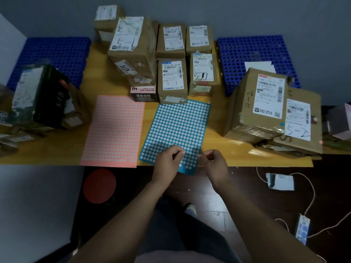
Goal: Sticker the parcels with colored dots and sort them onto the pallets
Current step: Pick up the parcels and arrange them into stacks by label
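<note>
head: left hand [167,158], right hand [216,161] pinch blue dot sheet [178,126]; parcel [172,78] marked 3-1.

left hand [168,159]: fingers curled, palm down | right hand [215,161]: fingertips pinched together

The right sticker sheet [176,130] lies on the table [218,137], its near corner overhanging the edge; just left of it lies the left sticker sheet [114,130]; directly behind it stand the central parcels [171,76] (a small box [144,93] at their front left); to its right sits the right parcel stack [262,103], the right pallet [256,50] behind that; far to its left, the left parcel heap [43,95] sits before the left pallet [57,54].
</note>
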